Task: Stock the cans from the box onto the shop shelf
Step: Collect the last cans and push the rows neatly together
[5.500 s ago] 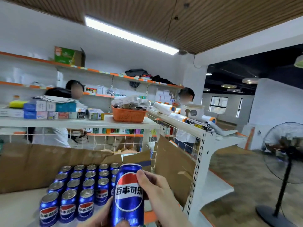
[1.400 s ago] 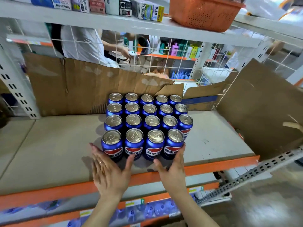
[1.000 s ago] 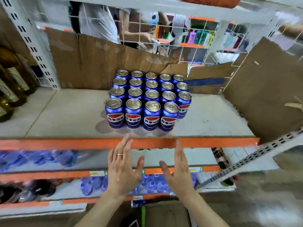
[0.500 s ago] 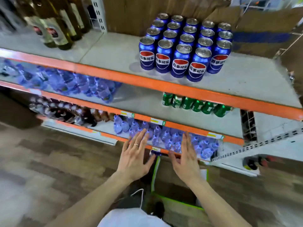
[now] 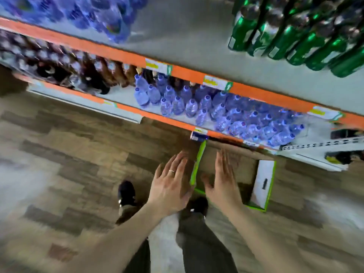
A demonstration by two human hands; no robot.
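Green bottles (image 5: 295, 34) crowded at the upper right, blue-wrapped packs (image 5: 88, 12) blurred at the upper left. Small clear water bottles (image 5: 216, 109) massed across the middle, dark bottles (image 5: 82, 71) just to their left. Wood-pattern floor (image 5: 69, 154) below, dark shoes (image 5: 126, 192) near centre.

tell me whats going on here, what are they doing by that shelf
A person is standing at a shop shelf and looking down at an open cardboard box with green and white flaps on the wooden floor. Both hands are empty with fingers spread: the left hand is beside the box's near flap, the right hand over the box opening. Nothing is gripped. The inside of the box looks brown; no cans can be made out in it. Small water bottles fill the bottom shelf and green bottles stand above.
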